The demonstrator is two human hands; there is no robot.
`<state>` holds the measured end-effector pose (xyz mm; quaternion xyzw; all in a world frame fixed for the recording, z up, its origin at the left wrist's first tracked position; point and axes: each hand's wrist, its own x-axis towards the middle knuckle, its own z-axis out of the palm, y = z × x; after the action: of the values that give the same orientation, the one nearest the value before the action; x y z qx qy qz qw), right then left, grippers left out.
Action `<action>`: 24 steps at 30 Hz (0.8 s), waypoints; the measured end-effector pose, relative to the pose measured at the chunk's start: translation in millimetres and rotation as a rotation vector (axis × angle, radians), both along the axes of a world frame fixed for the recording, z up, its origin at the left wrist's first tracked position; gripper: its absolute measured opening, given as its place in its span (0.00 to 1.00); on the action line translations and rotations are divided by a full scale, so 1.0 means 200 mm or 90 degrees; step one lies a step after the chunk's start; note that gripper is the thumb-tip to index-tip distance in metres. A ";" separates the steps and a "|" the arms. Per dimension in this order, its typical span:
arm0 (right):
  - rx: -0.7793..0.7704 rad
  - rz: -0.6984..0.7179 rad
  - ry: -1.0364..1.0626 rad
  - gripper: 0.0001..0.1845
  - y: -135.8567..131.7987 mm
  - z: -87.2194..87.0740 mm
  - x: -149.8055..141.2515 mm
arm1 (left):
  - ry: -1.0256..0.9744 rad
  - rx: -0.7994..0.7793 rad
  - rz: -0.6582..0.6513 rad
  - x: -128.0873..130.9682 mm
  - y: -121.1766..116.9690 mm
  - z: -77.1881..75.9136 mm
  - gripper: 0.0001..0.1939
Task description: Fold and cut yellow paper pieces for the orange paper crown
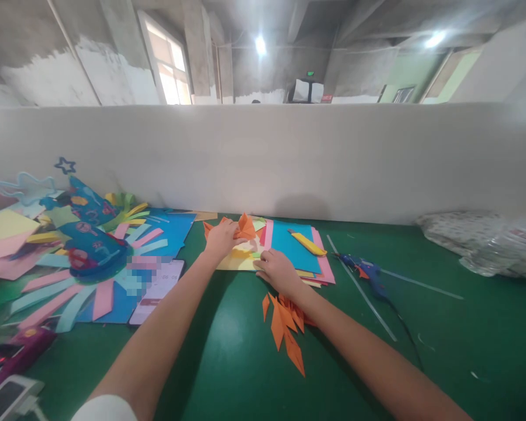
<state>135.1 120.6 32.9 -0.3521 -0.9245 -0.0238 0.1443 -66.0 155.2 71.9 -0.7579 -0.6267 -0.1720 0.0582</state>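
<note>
Orange, folded and lying near the centre of the frame: grasping paper (246, 227) with the left hand (222, 238), just above a pale yellow sheet (232, 264). Curling the right hand (277, 270) over the sheet's lower right side, but not showing whether that grip is holding anything. Probably handling as very light, stiff along creases, hardly slippery, easily crushed at the points; likely calling for a gentle pinch at the thicker folded base. Leaving loose orange pieces (284, 320) lying at lower centre, on the green surface (223, 362). Among containers, making out a clear plastic bottle (495, 254) at far right, revealing no contents clearly.
</note>
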 end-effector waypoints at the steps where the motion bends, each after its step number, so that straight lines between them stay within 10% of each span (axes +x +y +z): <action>1: -0.004 0.001 -0.002 0.06 0.01 0.00 -0.01 | -0.004 0.017 -0.002 0.00 0.00 0.00 0.13; 15: -0.107 -0.103 0.128 0.12 0.09 0.02 0.05 | -0.181 0.194 -0.003 0.00 -0.11 -0.04 0.15; 24: -0.165 -0.104 0.222 0.10 0.12 -0.04 0.05 | -0.524 0.173 0.121 0.04 -0.44 -0.35 0.07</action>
<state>144.8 145.5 25.6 -0.4399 -0.8495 0.1443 0.2529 -57.7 67.1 1.0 -0.5506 -0.6365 -0.5339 -0.0814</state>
